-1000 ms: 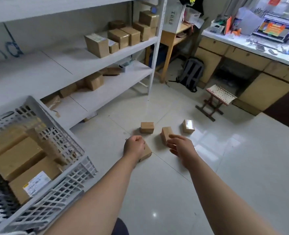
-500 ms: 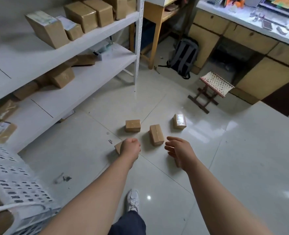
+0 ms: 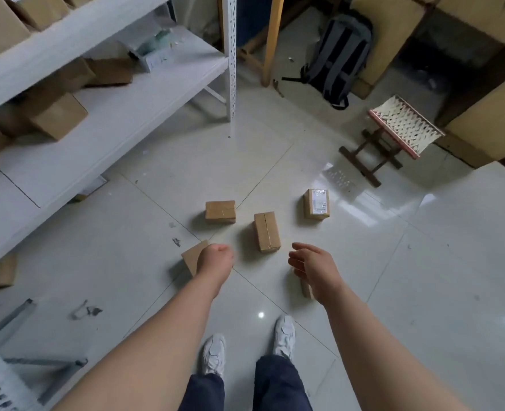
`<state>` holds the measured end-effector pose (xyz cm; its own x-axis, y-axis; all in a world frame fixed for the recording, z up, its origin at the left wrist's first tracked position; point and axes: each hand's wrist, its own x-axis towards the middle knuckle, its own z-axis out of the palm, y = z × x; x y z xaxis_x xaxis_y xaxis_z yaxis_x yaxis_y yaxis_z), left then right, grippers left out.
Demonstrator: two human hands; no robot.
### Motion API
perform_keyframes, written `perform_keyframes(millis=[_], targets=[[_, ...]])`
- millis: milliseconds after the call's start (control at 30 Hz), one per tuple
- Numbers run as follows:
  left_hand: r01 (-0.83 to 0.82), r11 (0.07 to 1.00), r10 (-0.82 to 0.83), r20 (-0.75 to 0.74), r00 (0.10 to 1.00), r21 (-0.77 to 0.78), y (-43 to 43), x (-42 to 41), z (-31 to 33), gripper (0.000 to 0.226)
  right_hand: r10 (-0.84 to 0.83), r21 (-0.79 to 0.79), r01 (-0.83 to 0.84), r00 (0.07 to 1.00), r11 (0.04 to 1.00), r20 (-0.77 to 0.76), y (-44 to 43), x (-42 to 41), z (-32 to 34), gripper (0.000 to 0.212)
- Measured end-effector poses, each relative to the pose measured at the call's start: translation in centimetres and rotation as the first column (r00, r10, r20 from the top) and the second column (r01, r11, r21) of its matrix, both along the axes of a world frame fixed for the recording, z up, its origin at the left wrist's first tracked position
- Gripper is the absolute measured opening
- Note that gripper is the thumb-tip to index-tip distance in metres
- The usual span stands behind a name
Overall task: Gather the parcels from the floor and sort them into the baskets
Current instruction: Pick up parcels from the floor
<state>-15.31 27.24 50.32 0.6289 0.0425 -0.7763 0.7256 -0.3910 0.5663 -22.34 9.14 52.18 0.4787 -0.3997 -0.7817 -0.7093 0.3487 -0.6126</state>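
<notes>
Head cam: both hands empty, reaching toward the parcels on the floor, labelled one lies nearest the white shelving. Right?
Not quite. In the head view the labelled parcel lies farthest from the white shelving, toward the folding stool. Both hands, left and right, are empty, reaching toward the parcels.

Both arms are reaching down over the tiled floor (image 3: 423, 262). The left hand (image 3: 217, 259) is curling loosely in front of a tilted parcel (image 3: 193, 258); the right hand (image 3: 313, 266) is hanging open beside the upright middle parcel (image 3: 266, 231). A labelled parcel (image 3: 317, 203) is lying beyond, toward the stool (image 3: 399, 129).
</notes>
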Motion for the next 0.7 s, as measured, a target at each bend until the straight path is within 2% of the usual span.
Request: perform_keyframes(millis=[267, 400, 633, 700], targets=[[-0.107, 0.994, 0.107, -0.026, 0.994, 0.015, -5.5, 3.2, -11.1, 0.024, 0.058, 0.023, -0.057, 0.998, 0.998, -0.027, -6.9, 4.3, -10.4, 0.028], [-0.111, 0.993, 0.112, -0.033, 0.993, 0.034, -7.3, 4.3, -19.3, 0.022, 0.077, 0.018, -0.077, 0.996, 0.997, -0.042, -8.7, 5.7, -19.0, 0.029], [-0.041, 0.999, 0.036, -0.119, 0.992, -0.034, -9.5, 7.6, -35.6, 0.017, 0.087, -0.046, -0.09, 0.993, 0.995, -0.077, -9.7, 8.6, -36.3, 0.038], [-0.013, 0.998, 0.004, -0.13, 0.991, -0.066, -10.3, 8.4, -40.0, 0.037, 0.061, -0.045, -0.065, 0.994, 0.997, -0.091, -9.7, 9.6, -40.8, 0.04]])
